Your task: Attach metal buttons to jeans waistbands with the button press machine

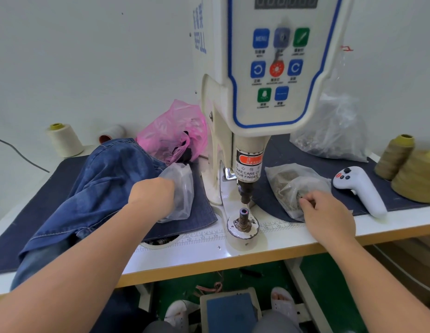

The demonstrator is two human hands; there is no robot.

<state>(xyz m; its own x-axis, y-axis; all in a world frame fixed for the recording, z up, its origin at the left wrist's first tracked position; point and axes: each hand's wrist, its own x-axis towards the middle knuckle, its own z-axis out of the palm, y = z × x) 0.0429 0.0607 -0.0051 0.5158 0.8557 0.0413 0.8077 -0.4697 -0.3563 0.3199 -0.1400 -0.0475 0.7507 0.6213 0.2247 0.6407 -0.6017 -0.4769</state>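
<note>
The button press machine (264, 97) stands in the middle, its upper punch (245, 193) above the lower die (244, 216). Blue jeans (98, 188) lie bunched on the left of the table. My left hand (152, 197) reaches into a clear plastic bag (182, 191) left of the machine; its fingers are hidden inside. My right hand (326, 212) has its fingertips in the mouth of a clear bag of metal buttons (293, 186) right of the die, fingers curled as if pinching pieces; what it holds is too small to see.
A pink plastic bag (175, 131) sits behind the jeans, and a large clear bag (334, 133) at the back right. A white handheld controller (360, 188) lies on the right. Thread cones (65, 140) (396, 155) flank the table. A foot pedal (229, 308) is below.
</note>
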